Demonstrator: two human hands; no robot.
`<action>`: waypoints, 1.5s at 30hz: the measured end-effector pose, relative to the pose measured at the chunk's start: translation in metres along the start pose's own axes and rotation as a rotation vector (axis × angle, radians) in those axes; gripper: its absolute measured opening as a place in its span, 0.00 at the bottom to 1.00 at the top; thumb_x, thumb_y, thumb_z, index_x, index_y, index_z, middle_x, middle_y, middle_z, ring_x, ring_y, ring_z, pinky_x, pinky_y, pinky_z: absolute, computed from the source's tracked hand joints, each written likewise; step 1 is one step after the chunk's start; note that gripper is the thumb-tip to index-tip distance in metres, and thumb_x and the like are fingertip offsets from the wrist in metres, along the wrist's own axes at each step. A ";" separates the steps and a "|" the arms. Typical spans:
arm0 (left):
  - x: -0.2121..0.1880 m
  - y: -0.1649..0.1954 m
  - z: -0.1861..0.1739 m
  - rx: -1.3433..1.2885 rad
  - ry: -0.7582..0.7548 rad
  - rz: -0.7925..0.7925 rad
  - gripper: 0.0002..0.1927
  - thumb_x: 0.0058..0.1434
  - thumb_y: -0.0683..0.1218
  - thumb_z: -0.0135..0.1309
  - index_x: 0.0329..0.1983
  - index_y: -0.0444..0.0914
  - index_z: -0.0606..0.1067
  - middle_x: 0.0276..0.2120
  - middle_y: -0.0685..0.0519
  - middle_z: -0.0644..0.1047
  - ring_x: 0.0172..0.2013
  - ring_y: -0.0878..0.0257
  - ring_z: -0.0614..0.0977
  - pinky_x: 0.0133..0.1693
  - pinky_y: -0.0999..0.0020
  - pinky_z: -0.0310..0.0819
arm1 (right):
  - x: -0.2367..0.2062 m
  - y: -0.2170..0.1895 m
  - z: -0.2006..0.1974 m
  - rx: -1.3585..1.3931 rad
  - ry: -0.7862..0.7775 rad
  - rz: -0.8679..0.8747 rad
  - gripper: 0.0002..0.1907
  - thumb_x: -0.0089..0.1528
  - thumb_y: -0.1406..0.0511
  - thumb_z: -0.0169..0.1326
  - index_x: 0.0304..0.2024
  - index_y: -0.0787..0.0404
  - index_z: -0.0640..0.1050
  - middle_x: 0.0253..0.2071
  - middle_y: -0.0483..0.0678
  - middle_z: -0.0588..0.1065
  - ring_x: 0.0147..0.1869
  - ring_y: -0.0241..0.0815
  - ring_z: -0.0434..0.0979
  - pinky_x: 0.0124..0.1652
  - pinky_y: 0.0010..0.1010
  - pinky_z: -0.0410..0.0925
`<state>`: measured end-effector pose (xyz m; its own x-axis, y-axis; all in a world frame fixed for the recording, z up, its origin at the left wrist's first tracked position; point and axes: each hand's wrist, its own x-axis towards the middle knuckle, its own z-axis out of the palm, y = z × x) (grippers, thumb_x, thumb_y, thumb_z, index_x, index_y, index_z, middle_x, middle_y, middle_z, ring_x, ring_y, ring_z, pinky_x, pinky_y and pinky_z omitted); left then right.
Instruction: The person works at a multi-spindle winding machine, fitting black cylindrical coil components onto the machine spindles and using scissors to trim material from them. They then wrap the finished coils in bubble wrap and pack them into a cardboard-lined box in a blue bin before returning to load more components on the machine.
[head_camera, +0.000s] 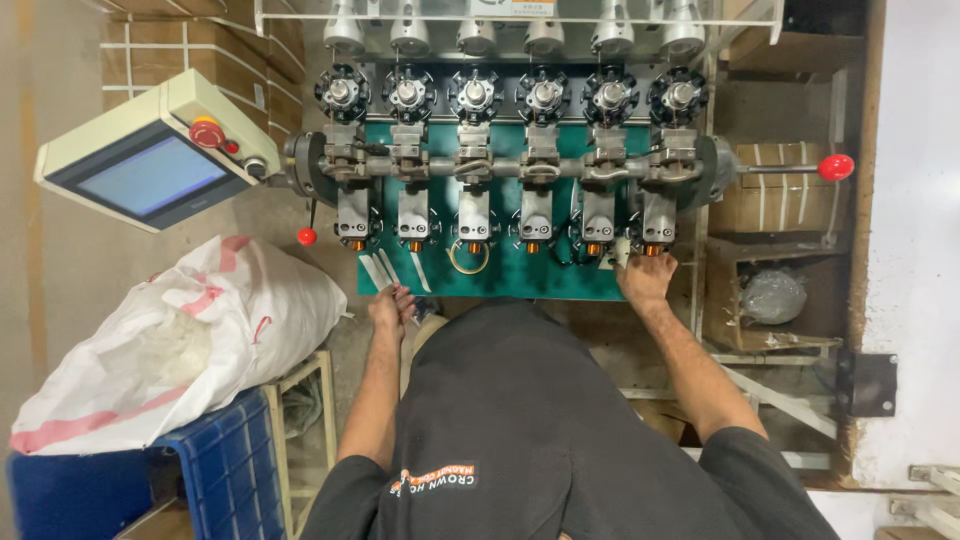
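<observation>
right hand (648, 278) fingers closed at small copper coil (654, 250) under rightmost spindle (657, 215); contact unclear. left hand (390, 308) clamped on dark small part at green plate (500, 285) edge. risk: fingers nipped if spindle turns.

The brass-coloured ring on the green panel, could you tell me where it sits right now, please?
In the head view the brass-coloured ring lies on the green panel, near its middle, under the third winding head from the left, between both hands.

My right hand (647, 278) reaches the rightmost winding spindle (657, 222) (copper-tipped, hanging upright on the green panel); my left hand (390, 308) grips dark small parts (405, 296).
</observation>
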<state>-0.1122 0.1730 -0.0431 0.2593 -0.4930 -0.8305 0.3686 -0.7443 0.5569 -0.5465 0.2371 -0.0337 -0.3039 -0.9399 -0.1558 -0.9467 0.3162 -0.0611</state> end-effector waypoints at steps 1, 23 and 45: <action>0.002 -0.001 0.000 0.012 -0.055 0.026 0.14 0.66 0.50 0.49 0.49 0.39 0.74 0.38 0.51 0.81 0.31 0.61 0.83 0.29 0.67 0.77 | 0.003 -0.008 -0.003 0.019 0.101 -0.091 0.21 0.55 0.56 0.60 0.48 0.57 0.79 0.43 0.51 0.78 0.51 0.53 0.75 0.53 0.51 0.69; 0.032 0.039 -0.051 0.017 -0.895 -0.361 0.33 0.71 0.65 0.36 0.58 0.33 0.72 0.46 0.46 0.82 0.44 0.56 0.85 0.47 0.61 0.82 | -0.039 -0.293 -0.021 1.011 -0.758 -0.577 0.17 0.61 0.60 0.58 0.50 0.60 0.79 0.38 0.46 0.80 0.40 0.36 0.78 0.42 0.32 0.71; 0.073 0.025 -0.056 1.343 -0.638 0.905 0.12 0.70 0.50 0.47 0.45 0.36 0.72 0.30 0.41 0.80 0.33 0.43 0.83 0.35 0.47 0.76 | -0.108 -0.367 0.067 1.246 -0.375 0.411 0.14 0.60 0.68 0.55 0.48 0.64 0.75 0.26 0.46 0.79 0.26 0.36 0.77 0.27 0.29 0.69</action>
<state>-0.0340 0.1430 -0.0891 -0.5374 -0.7693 -0.3455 -0.7028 0.1821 0.6877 -0.1588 0.2315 -0.0602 -0.3021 -0.7228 -0.6216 -0.0127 0.6550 -0.7555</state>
